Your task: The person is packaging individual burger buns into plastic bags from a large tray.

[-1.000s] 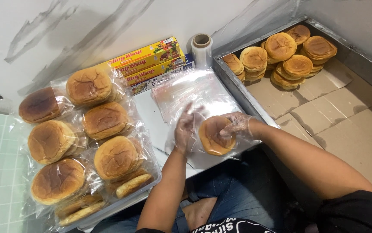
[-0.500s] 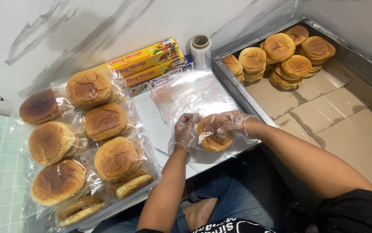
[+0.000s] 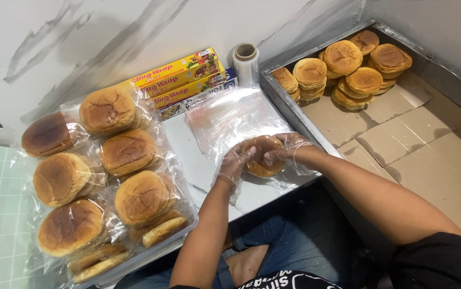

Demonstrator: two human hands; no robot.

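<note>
Bun now covered by both hands | left hand, right hand (gloved) | fingers curled around it

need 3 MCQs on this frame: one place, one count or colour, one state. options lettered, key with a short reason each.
1. Where are the unwrapped buns?
A. in the metal tray at right
B. on the green tiles
C. on the person's lap

2. How many cling wrap boxes lie by the wall?
A. one
B. two
C. five

3. What do the left hand and right hand do?
A. hang free
B. both hold one bun
C. hold the film roll

A: the bare stacks sit in the cardboard-lined metal tray.
B: two yellow boxes lie stacked.
B: both gloved hands clasp the bun over the plastic bags.
</note>
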